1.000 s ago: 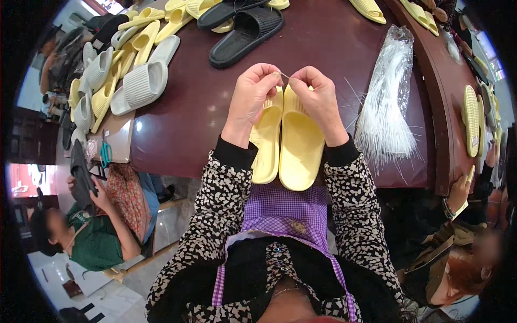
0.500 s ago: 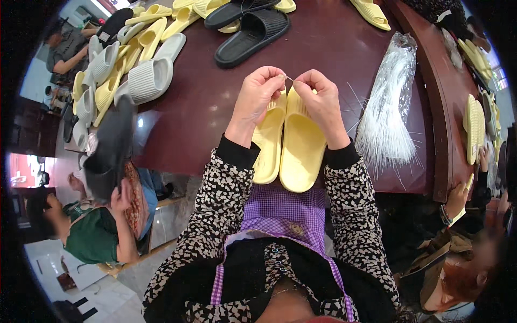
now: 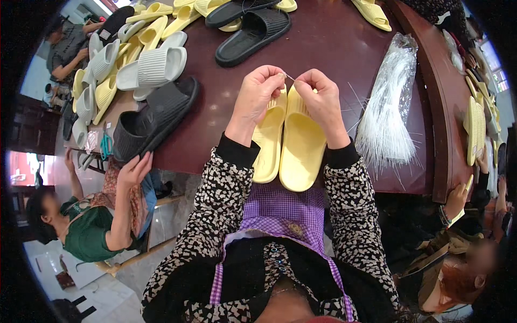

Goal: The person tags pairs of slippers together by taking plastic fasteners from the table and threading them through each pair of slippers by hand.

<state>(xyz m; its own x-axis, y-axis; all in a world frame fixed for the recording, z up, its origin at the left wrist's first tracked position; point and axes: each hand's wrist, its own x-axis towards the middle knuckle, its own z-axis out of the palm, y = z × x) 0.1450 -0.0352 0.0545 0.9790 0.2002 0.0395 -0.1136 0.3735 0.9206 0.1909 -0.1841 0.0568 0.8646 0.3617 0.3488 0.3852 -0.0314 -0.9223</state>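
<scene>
Two yellow slide slippers (image 3: 303,148) lie side by side at the table's near edge, their heel ends toward me. Above their straps, my left hand (image 3: 256,101) and my right hand (image 3: 321,102) are both closed in a pinch. Between the fingertips runs a short piece of thin plastic tie (image 3: 290,77). Both hands partly cover the slippers' ribbed straps. To the right of my right hand lies a bundle of thin white plastic ties (image 3: 385,126), its upper part in a clear plastic bag (image 3: 403,56).
Black slides (image 3: 253,37) lie at the far middle of the dark red table (image 3: 334,32). Grey slides (image 3: 153,69) and yellow ones pile up at the left. A co-worker's hand (image 3: 134,171) touches a black slide (image 3: 156,116). A raised wooden edge (image 3: 442,124) borders the right.
The co-worker at the left has brought a black slide onto the table edge, beside a shifted grey slide. My hands keep nearly the same pinch over the yellow slippers.
</scene>
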